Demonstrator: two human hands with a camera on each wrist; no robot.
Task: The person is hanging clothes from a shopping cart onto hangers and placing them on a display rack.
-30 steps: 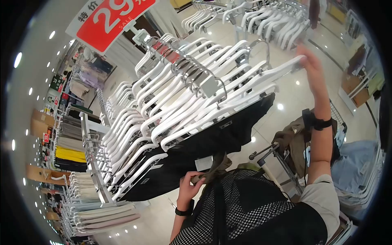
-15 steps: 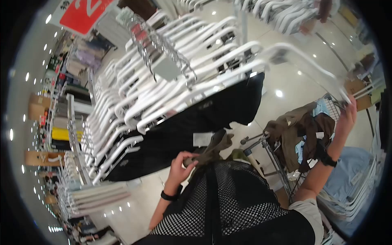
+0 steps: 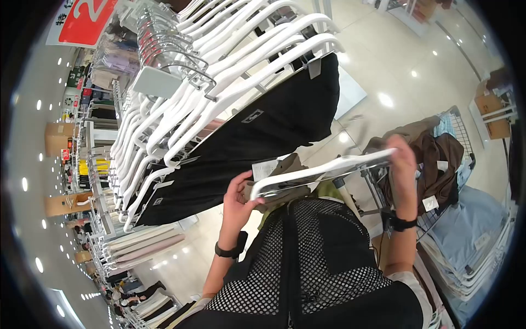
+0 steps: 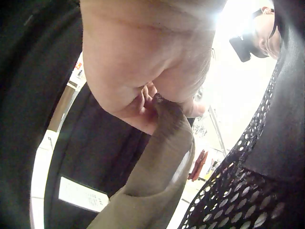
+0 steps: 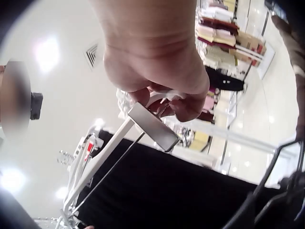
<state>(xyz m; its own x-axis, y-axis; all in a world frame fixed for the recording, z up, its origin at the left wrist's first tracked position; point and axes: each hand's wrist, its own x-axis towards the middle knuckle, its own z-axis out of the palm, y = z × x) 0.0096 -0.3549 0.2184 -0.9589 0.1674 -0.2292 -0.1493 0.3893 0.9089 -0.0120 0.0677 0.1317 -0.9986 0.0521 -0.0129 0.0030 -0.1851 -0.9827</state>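
Observation:
A white hanger (image 3: 323, 165) with a metal bar lies across the front of the body in the head view. My right hand (image 3: 403, 178) grips its right end; in the right wrist view the fingers curl round that end beside a metal clip (image 5: 153, 128). My left hand (image 3: 235, 207) is at the hanger's other end and pinches a brown-olive garment (image 4: 159, 157), which hangs down below the fingers in the left wrist view. Black garments (image 3: 274, 118) with a white tag (image 4: 83, 193) hang on the rack just beyond the left hand.
Many white hangers (image 3: 235, 66) crowd the rack at the upper left, under a red sale sign (image 3: 82, 22). At the right, a cart holds brown clothes (image 3: 438, 159); blue denim garments (image 3: 474, 225) lie below it. Tiled floor (image 3: 383, 71) shows between rack and cart.
My right hand has carried the hanger off the rack, out to the right, then back in front of the body. The left hand still holds the brown-olive garment.

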